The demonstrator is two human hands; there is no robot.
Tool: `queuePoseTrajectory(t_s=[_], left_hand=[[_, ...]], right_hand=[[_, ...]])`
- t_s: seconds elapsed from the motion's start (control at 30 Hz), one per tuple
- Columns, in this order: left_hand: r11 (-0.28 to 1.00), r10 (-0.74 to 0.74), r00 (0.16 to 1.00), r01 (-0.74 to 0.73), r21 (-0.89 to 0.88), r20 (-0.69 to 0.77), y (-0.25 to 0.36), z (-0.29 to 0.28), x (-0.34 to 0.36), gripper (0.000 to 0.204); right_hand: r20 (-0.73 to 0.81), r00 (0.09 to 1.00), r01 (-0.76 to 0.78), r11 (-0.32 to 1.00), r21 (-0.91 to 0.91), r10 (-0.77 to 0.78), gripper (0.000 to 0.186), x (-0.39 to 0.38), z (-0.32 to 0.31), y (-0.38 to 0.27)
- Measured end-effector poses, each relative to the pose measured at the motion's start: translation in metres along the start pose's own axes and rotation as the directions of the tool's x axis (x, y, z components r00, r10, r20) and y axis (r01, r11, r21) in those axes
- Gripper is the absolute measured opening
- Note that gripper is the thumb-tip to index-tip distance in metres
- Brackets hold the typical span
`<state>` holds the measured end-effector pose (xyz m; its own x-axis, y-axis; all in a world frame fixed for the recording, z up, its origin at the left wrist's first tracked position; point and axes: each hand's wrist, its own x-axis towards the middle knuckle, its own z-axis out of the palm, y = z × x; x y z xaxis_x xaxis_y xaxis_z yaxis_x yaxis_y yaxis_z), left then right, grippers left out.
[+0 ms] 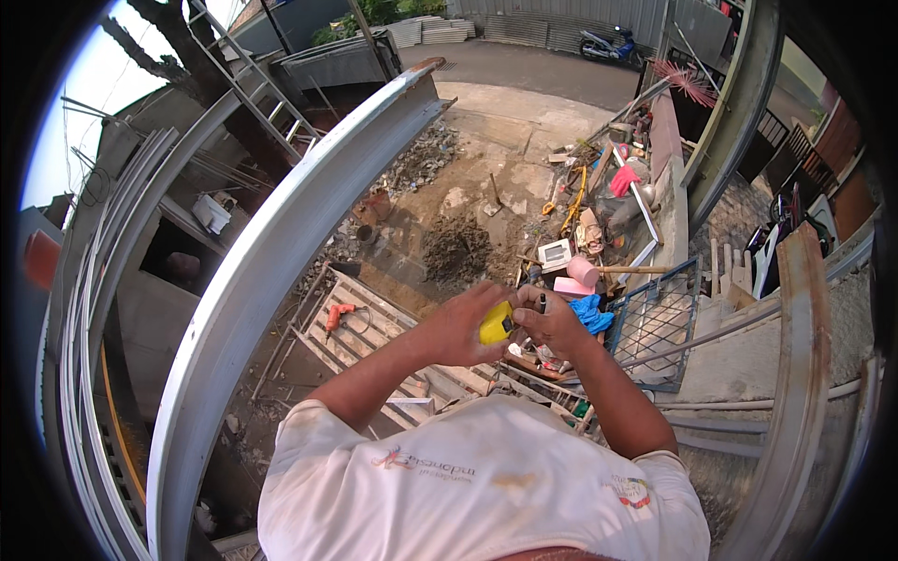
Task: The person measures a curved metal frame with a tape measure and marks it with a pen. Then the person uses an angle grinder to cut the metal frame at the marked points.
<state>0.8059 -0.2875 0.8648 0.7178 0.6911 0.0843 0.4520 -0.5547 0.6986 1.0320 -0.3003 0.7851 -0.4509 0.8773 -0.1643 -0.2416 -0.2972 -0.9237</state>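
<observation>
In front of my chest my left hand (460,327) is closed round a yellow tape measure (495,323), its dark end turned to the right. My right hand (554,324) is closed beside that end, fingertips at or very near it. A short black pen-like stick (543,303) pokes up between the right fingers; its lower part is hidden. Whether any tape blade is drawn out cannot be seen. Below and beyond the hands lies a slatted wooden frame (374,323), with an orange-red power drill (339,316) resting on it.
A long pale steel beam (234,309) rises close on my left, with a ladder (262,89) behind it. Ahead is a heap of dark soil (456,248). Mixed debris, a blue plastic bag (590,314) and a metal grille (659,327) lie right; a rusty beam (803,327) stands farther right.
</observation>
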Motion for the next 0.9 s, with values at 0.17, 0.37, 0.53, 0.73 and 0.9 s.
queuePoseTrajectory(t_s=[0.17, 0.37, 0.53, 0.73, 0.9], left_hand=[[0.969, -0.122, 0.982, 0.149, 0.195, -0.141, 0.045, -0.033, -0.022, 0.067], [0.765, -0.193, 0.912, 0.371, 0.527, -0.362, 0.105, -0.083, -0.068, 0.066], [0.603, -0.261, 0.785, 0.587, 0.540, -0.562, 0.151, -0.106, -0.081, 0.062], [0.544, -0.288, 0.704, 0.678, 0.493, -0.650, 0.166, -0.120, -0.087, 0.062], [0.516, -0.294, 0.692, 0.696, 0.500, -0.659, 0.164, -0.123, -0.078, 0.061]], right_hand=[[0.080, 0.978, 0.183, 0.977, 0.112, -0.192, 0.028, 0.017, 0.002, -0.048], [-0.047, 0.914, 0.402, 0.888, 0.222, -0.403, 0.017, 0.071, 0.009, -0.136], [-0.144, 0.857, 0.515, 0.832, 0.209, -0.494, 0.009, 0.154, 0.004, -0.191], [-0.145, 0.846, 0.533, 0.805, 0.261, -0.513, 0.015, 0.219, 0.023, -0.223], [-0.169, 0.853, 0.521, 0.806, 0.279, -0.493, 0.018, 0.234, 0.030, -0.225]])
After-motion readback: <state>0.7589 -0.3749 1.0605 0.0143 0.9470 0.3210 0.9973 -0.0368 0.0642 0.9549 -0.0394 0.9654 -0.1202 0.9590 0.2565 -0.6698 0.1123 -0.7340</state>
